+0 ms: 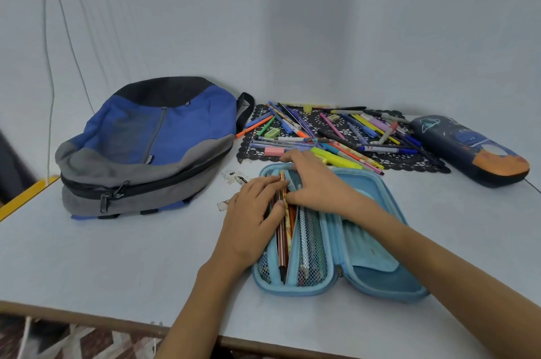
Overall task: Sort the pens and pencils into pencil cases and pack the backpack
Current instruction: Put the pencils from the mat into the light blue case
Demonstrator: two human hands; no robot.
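Several pencils [282,241] lie lengthwise in the left half of an open light-blue pencil case [380,279], near the front of the white table [117,265]. The left hand [251,221] presses fairly straight fingers across them without gripping; the right hand [316,183] rests spread fingers on the case's far end, thumb touching the pencils. Behind, loose pens [336,136] litter a black lace mat [409,159], flanked by a dark space-print pencil case [468,150] on the right and a blue-and-grey backpack [152,142] on the left

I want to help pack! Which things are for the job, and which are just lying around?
For the job: backpack, open blue pencil case, dark space pencil case, loose pens and pencils, pencils in the blue case.
Just lying about: black lace mat, paper scraps, white cord.
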